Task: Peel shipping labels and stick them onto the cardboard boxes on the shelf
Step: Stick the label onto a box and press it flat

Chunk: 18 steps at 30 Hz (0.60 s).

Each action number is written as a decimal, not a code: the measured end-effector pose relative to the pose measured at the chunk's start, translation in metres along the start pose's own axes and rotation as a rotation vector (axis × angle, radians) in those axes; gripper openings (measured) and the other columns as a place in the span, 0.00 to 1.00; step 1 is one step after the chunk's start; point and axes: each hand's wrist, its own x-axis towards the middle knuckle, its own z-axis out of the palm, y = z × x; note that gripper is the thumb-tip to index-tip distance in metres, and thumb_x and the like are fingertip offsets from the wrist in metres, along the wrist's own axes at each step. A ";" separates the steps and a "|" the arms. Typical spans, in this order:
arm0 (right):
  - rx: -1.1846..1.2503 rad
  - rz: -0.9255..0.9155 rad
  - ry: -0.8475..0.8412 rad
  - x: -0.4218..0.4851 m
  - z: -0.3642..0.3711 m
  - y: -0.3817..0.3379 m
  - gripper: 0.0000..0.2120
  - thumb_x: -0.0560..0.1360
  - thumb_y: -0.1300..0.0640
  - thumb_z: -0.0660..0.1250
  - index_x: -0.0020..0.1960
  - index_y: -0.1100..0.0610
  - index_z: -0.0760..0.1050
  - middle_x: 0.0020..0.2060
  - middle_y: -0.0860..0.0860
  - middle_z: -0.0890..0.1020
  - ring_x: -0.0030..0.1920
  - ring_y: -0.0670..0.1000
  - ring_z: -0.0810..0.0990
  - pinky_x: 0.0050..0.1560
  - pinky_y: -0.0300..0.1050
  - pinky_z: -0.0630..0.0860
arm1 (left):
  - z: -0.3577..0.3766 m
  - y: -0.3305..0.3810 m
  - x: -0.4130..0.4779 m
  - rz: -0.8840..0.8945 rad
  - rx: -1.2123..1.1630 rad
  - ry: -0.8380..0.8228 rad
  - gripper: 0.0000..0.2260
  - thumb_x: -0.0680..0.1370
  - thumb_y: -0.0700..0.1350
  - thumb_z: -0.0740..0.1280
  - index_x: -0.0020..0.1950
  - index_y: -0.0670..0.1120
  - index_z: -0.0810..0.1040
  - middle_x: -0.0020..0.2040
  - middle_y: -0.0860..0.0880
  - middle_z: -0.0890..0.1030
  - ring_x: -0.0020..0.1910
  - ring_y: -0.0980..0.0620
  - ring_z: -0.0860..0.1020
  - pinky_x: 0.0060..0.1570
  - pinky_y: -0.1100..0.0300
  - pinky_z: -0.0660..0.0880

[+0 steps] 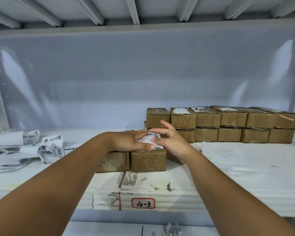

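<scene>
On the shelf (245, 167), the left hand (131, 140) lies flat with straight fingers, pressing a shipping label (148, 137) onto the top of the front cardboard box (148, 160). The right hand (170, 142) hovers beside it with fingers spread and loose, its thumb seemingly touching the label's edge. More boxes (228, 123) are stacked behind on the right, and crumpled backing papers (24, 147) lie on the left.

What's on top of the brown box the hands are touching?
A white shipping label with barcodes lies on the box. The left hand presses flat on it, and the right hand touches its right side. The hands hide much of the label and the box top.
</scene>
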 end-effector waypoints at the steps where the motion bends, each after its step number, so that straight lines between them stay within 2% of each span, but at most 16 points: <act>1: 0.014 0.005 -0.040 -0.001 -0.001 -0.001 0.18 0.74 0.55 0.70 0.63 0.47 0.76 0.74 0.42 0.60 0.72 0.46 0.61 0.73 0.50 0.58 | 0.000 0.000 0.000 0.002 -0.010 0.001 0.34 0.77 0.63 0.56 0.78 0.51 0.47 0.78 0.54 0.50 0.76 0.56 0.49 0.68 0.61 0.49; 3: 0.045 0.059 -0.172 -0.005 -0.005 -0.005 0.22 0.74 0.54 0.69 0.68 0.50 0.72 0.73 0.40 0.62 0.70 0.44 0.63 0.73 0.45 0.58 | 0.000 0.000 -0.001 -0.005 -0.020 -0.003 0.37 0.75 0.65 0.56 0.78 0.51 0.47 0.78 0.53 0.51 0.75 0.55 0.50 0.67 0.62 0.49; 6: -0.003 0.080 -0.290 -0.007 -0.013 -0.006 0.28 0.74 0.50 0.69 0.72 0.49 0.66 0.74 0.39 0.59 0.73 0.43 0.59 0.75 0.45 0.53 | -0.001 -0.003 0.000 -0.020 0.011 -0.025 0.43 0.70 0.69 0.56 0.77 0.52 0.42 0.78 0.54 0.45 0.76 0.55 0.45 0.72 0.57 0.44; 8: -0.034 0.096 -0.349 -0.008 -0.017 -0.007 0.30 0.74 0.49 0.69 0.73 0.47 0.63 0.74 0.37 0.56 0.73 0.41 0.57 0.74 0.43 0.52 | -0.001 -0.006 0.001 0.000 -0.009 -0.042 0.46 0.69 0.73 0.58 0.77 0.53 0.43 0.78 0.55 0.43 0.76 0.56 0.44 0.72 0.57 0.43; 11: -0.038 0.130 -0.424 -0.010 -0.021 -0.008 0.37 0.71 0.46 0.70 0.75 0.43 0.56 0.74 0.34 0.50 0.71 0.40 0.53 0.70 0.40 0.52 | -0.001 -0.010 0.000 0.033 -0.048 -0.038 0.58 0.54 0.82 0.56 0.77 0.57 0.45 0.77 0.58 0.44 0.76 0.58 0.45 0.73 0.57 0.44; 12: -0.026 0.135 -0.428 -0.012 -0.021 -0.008 0.40 0.69 0.45 0.70 0.76 0.43 0.54 0.74 0.34 0.48 0.72 0.40 0.52 0.69 0.39 0.52 | 0.000 -0.012 -0.001 0.040 -0.079 -0.031 0.59 0.52 0.83 0.55 0.77 0.57 0.46 0.77 0.59 0.45 0.75 0.59 0.46 0.73 0.57 0.44; 13: -0.011 0.134 -0.418 -0.013 -0.021 -0.007 0.41 0.68 0.45 0.69 0.76 0.43 0.54 0.74 0.34 0.47 0.73 0.41 0.51 0.69 0.39 0.53 | 0.001 -0.013 -0.001 0.045 -0.114 -0.022 0.56 0.54 0.83 0.53 0.77 0.58 0.47 0.77 0.60 0.45 0.75 0.59 0.46 0.73 0.58 0.44; 14: 0.006 0.133 -0.405 -0.015 -0.020 -0.007 0.41 0.67 0.43 0.69 0.76 0.43 0.54 0.74 0.34 0.47 0.74 0.42 0.50 0.70 0.40 0.53 | 0.002 -0.015 -0.001 0.050 -0.150 -0.007 0.49 0.61 0.80 0.52 0.77 0.58 0.49 0.77 0.61 0.46 0.75 0.60 0.47 0.72 0.60 0.44; 16: 0.025 0.131 -0.378 -0.018 -0.018 -0.007 0.42 0.65 0.39 0.67 0.75 0.43 0.56 0.75 0.35 0.48 0.75 0.43 0.50 0.73 0.44 0.52 | 0.005 -0.015 0.000 0.056 -0.211 0.027 0.32 0.75 0.67 0.50 0.77 0.57 0.51 0.76 0.61 0.48 0.74 0.61 0.48 0.69 0.64 0.45; 18: 0.065 0.120 -0.326 -0.020 -0.015 -0.008 0.36 0.70 0.38 0.62 0.75 0.44 0.59 0.75 0.37 0.50 0.75 0.44 0.52 0.71 0.44 0.50 | 0.007 -0.018 0.002 0.055 -0.252 0.052 0.25 0.80 0.58 0.52 0.77 0.55 0.53 0.76 0.61 0.49 0.74 0.61 0.49 0.68 0.66 0.46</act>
